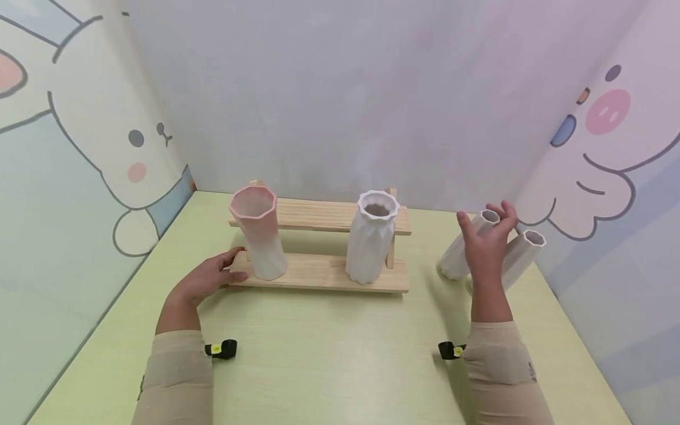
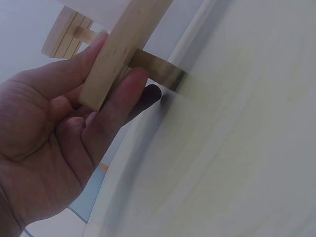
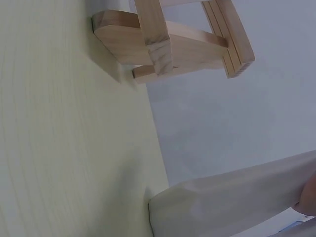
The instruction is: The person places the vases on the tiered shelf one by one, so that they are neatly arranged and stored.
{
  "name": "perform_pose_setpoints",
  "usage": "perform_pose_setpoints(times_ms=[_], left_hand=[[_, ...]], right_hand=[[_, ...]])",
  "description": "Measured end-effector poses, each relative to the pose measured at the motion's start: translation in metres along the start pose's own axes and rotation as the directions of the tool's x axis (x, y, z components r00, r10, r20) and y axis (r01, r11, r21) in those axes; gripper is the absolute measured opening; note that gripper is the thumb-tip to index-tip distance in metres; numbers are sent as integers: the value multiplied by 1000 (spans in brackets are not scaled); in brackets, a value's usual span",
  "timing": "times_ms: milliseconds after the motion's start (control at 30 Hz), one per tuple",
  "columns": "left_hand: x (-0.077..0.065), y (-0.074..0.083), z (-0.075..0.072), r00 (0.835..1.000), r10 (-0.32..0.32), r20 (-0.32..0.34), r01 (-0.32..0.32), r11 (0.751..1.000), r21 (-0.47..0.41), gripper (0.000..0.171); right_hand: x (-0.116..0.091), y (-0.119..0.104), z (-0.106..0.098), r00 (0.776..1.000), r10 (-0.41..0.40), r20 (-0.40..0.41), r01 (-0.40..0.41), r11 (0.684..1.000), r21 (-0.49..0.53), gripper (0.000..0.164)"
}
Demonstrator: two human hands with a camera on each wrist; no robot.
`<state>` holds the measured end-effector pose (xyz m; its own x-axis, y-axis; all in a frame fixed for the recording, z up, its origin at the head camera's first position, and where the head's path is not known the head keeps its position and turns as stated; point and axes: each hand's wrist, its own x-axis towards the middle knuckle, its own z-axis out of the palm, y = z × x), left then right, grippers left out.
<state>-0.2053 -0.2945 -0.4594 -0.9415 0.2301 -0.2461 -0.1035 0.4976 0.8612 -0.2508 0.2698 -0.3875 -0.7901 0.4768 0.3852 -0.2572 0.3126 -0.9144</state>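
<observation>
My left hand (image 1: 212,276) pinches the left end of a two-tier wooden shelf's lower board (image 1: 319,270); in the left wrist view, thumb and fingers lie on both faces of that wooden end (image 2: 106,69). Upright on this board are a pink-and-white vase (image 1: 267,245) at left and a white fluted vase (image 1: 368,248) at right. My right hand (image 1: 486,245) is at the upper part of a slim white vase (image 1: 455,260), thumb and fingers spread on either side of its rim. A second slim white vase (image 1: 517,260) stands just right of it, partly behind my hand and wrist.
The shelf's upper board (image 1: 319,215) runs behind the two vases. A pale yellow-green table (image 1: 329,354) lies under everything, bounded by a grey back wall (image 1: 340,106) and side walls with cartoon animals. Black straps with yellow tags sit at both wrists.
</observation>
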Motion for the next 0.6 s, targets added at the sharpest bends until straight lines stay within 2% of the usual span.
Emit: perform_pose_setpoints(times_ms=[167, 267, 467, 600], left_hand=[[0, 0, 1, 1000, -4, 2, 4, 1000, -7, 94], [0, 0, 2, 1000, -6, 0, 6, 1000, -7, 94], [1, -2, 2, 1000, -7, 1, 7, 1000, 2, 96], [2, -1, 1, 1000, -22, -6, 22, 1000, 11, 96]], right_hand=[[0, 6, -1, 994, 107, 15, -107, 994, -29, 60], [-1, 8, -1, 989, 148, 24, -146, 987, -67, 51], [-3, 9, -1, 990, 138, 35, -134, 987, -85, 43], [-4, 8, -1, 993, 108, 52, -99, 985, -144, 43]])
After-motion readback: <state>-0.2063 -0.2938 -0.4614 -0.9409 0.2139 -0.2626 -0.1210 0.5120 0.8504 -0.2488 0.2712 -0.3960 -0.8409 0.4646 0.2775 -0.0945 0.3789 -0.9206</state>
